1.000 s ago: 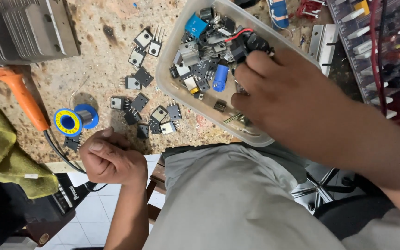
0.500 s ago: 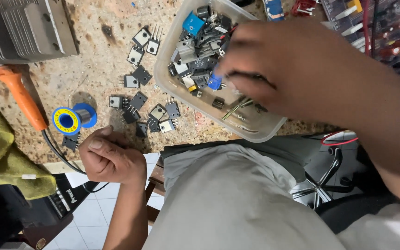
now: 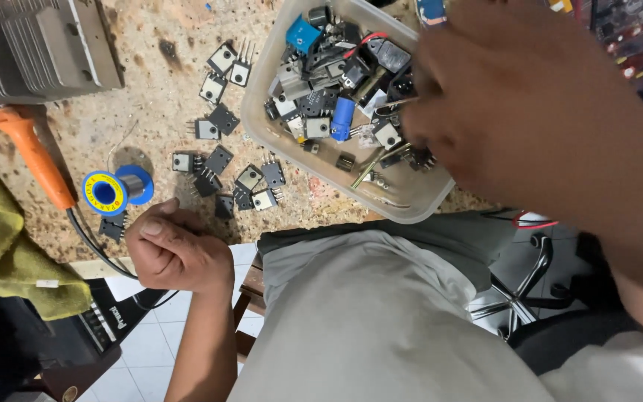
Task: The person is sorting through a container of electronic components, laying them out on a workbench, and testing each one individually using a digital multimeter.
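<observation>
Right hand [image 3: 530, 112] grip: fingers dipped into the tub [image 3: 411, 205], tips among the parts around its 3 o'clock side; blurred, so cannot tell if anything is pinched. Left hand [image 3: 176, 249] grip: loose fist, thumb on top, resting at the worktop [image 3: 150, 89] edge; cannot tell whether it holds anything.

Tub is clear plastic, tilted long axis running 11 to 5 o'clock, full of mixed components: blue capacitor [image 3: 342, 119] near the middle, blue relay [image 3: 303, 33] at 11 o'clock, black transistors, metal bits. Parts lie directly under and at 9 o'clock of the right fingertips; right hand is far nearer than the left.

Loose transistors [image 3: 221, 160] are scattered on the worktop at 9 o'clock of the tub, at 12 to 1 o'clock of the left hand. Solder spool [image 3: 106, 192] sits at 10 o'clock of the left hand, orange iron handle [image 3: 35, 160] just beyond it, heatsink [image 3: 31, 45] at top left, green cloth [image 3: 1, 238] at far left.
</observation>
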